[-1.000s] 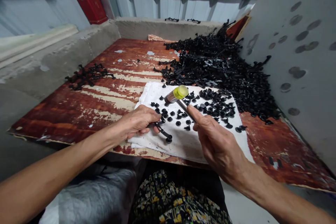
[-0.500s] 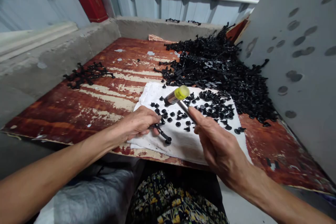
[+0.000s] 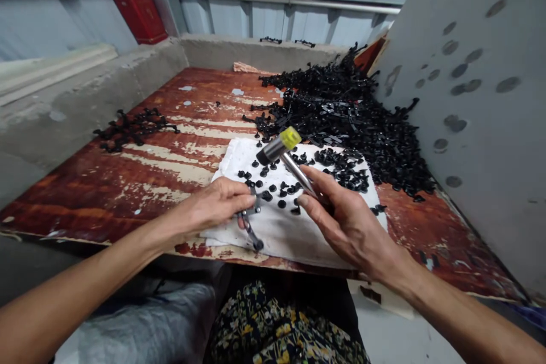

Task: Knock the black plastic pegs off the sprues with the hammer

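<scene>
My left hand (image 3: 224,202) pinches a black plastic bracket (image 3: 253,236) with knobbed ends, just above the white cloth (image 3: 232,159). Its fingers hide part of the bracket. My right hand (image 3: 341,219) is closed round the metal handle of a small mallet (image 3: 275,148), forefinger along the shaft. The mallet head has one yellow face and one black face, and hangs above the cloth, clear of the bracket. Beneath and beyond it lie many loose black round-headed studs (image 3: 282,203), scattered singly in the middle and heaped toward the cloth's right side (image 3: 341,162).
A large heap of black brackets (image 3: 354,114) fills the back right, against an upright grey panel (image 3: 464,125). A smaller pile of brackets (image 3: 134,128) lies at the left on the worn red board (image 3: 166,148). Low concrete ledges (image 3: 149,68) border the board at the left and back.
The bracket in my left hand has turned and dropped slightly nearer to me. My right thumb has loosened along the mallet handle. The whole view has shifted a little.
</scene>
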Demonstrator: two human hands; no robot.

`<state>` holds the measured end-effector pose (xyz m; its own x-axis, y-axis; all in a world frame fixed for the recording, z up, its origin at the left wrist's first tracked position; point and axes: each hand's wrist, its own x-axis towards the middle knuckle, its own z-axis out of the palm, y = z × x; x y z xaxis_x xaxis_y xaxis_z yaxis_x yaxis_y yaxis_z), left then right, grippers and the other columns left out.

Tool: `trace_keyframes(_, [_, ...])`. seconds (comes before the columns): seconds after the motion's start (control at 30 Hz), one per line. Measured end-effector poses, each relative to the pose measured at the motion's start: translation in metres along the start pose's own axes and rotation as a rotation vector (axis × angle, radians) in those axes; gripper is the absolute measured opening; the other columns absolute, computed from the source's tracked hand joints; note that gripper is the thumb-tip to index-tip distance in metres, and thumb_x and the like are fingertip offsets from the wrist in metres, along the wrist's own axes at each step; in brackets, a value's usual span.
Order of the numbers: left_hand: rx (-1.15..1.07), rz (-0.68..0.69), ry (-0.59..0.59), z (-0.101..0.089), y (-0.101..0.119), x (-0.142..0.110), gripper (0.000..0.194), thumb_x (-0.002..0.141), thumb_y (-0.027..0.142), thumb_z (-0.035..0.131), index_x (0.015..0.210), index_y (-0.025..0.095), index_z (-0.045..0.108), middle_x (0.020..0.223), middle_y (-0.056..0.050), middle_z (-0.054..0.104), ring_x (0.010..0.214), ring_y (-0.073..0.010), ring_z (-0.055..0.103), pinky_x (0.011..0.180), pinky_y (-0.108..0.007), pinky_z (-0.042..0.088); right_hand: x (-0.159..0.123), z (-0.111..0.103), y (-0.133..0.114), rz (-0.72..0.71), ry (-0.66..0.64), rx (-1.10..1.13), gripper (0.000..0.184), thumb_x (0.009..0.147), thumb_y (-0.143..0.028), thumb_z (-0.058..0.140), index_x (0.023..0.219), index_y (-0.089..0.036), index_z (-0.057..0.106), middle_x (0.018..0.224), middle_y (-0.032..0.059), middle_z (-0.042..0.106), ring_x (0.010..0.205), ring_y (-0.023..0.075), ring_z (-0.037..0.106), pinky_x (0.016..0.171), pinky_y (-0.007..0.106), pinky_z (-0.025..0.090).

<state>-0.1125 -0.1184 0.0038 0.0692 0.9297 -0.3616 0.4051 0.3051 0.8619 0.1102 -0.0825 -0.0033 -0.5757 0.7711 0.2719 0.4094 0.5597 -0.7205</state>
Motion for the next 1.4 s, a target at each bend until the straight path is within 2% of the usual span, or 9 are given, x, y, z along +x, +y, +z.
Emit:
trace_keyframes(0.13, [0.167,0.165,-0.197,0.012,0.011,-0.013,0.024,0.080,0.025,0.053,0.057,0.017,0.058,0.053,0.002,0.054,0.050,-0.0107,0.048,0.049,-0.018,0.034,0.009,0.009,-0.001,0.156,-0.191,0.242,0.020,0.085,-0.038,0.059,0.080,-0.019,0.056,0.068,-0.0030,0.051,0.062,0.0119,0.045,0.058,0.025,0.037])
trace_keyframes(0.43, [0.364,0.211,-0.101,0.020,0.004,-0.021,0.024,0.083,0.029,0.054,0.064,0.019,0.065,0.056,0.001,0.056,0.055,-0.0127,0.048,0.056,-0.022,0.034,0.007,0.030,0.001,0.263,-0.248,0.487,0.022,0.079,-0.037,0.061,0.071,-0.018,0.055,0.064,-0.0042,0.048,0.060,0.0099,0.040,0.054,0.022,0.032])
trace_keyframes(0.53, [0.214,0.169,0.125,0.018,-0.003,-0.021,0.020,0.076,0.037,0.066,0.086,0.020,0.067,0.070,0.001,0.062,0.063,-0.0139,0.053,0.058,-0.022,0.038,0.007,0.026,-0.003,0.360,-0.163,0.552,0.023,0.081,-0.040,0.061,0.073,-0.019,0.055,0.059,-0.0062,0.045,0.051,0.0081,0.035,0.046,0.021,0.028])
trace_keyframes(0.63, [-0.171,0.072,0.321,0.021,-0.008,-0.024,0.054,0.062,0.044,0.079,0.106,0.020,0.059,0.093,-0.004,0.067,0.077,-0.0176,0.061,0.062,-0.025,0.046,0.008,0.022,-0.006,0.478,-0.076,0.583,0.027,0.083,-0.043,0.061,0.072,-0.020,0.052,0.052,-0.0089,0.039,0.043,0.0072,0.032,0.041,0.021,0.026])
trace_keyframes(0.73, [-0.540,-0.086,0.179,0.033,-0.008,-0.026,0.060,0.056,0.049,0.083,0.099,0.018,0.055,0.092,-0.007,0.068,0.074,-0.0187,0.064,0.059,-0.028,0.051,0.010,0.024,-0.009,0.503,-0.060,0.603,0.027,0.085,-0.043,0.060,0.072,-0.021,0.051,0.049,-0.0090,0.040,0.040,0.0071,0.034,0.039,0.020,0.027])
trace_keyframes(0.83, [-0.705,-0.132,0.094,0.043,-0.004,-0.023,0.052,0.054,0.044,0.087,0.083,0.017,0.053,0.075,-0.004,0.066,0.060,-0.0145,0.060,0.050,-0.026,0.050,0.009,0.027,-0.011,0.474,-0.081,0.612,0.027,0.085,-0.044,0.059,0.074,-0.020,0.053,0.051,-0.0077,0.043,0.040,0.0070,0.035,0.037,0.020,0.026])
trace_keyframes(0.93, [-0.730,-0.140,0.176,0.041,-0.002,-0.016,0.038,0.062,0.032,0.084,0.075,0.018,0.051,0.062,0.000,0.064,0.042,-0.0086,0.050,0.038,-0.020,0.043,0.002,0.024,-0.010,0.492,-0.072,0.594,0.028,0.086,-0.047,0.057,0.080,-0.020,0.054,0.052,-0.0074,0.045,0.040,0.0072,0.036,0.036,0.019,0.026])
trace_keyframes(1.07, [-0.668,-0.204,0.258,0.027,-0.003,-0.005,0.018,0.079,0.014,0.067,0.070,0.014,0.052,0.063,-0.004,0.067,0.031,-0.0025,0.037,0.029,-0.014,0.030,-0.018,0.016,-0.001,0.551,-0.006,0.621,0.030,0.086,-0.050,0.059,0.088,-0.021,0.054,0.054,-0.0087,0.044,0.040,0.0067,0.036,0.036,0.018,0.028])
trace_keyframes(1.4, [-0.641,-0.290,0.266,0.026,0.000,0.007,0.023,0.083,0.010,0.063,0.063,0.012,0.052,0.060,-0.007,0.068,0.027,0.0011,0.032,0.029,-0.011,0.021,-0.040,0.020,0.011,0.570,0.089,0.838,0.032,0.083,-0.049,0.064,0.086,-0.020,0.053,0.059,-0.0082,0.047,0.037,0.0041,0.034,0.032,0.017,0.026])
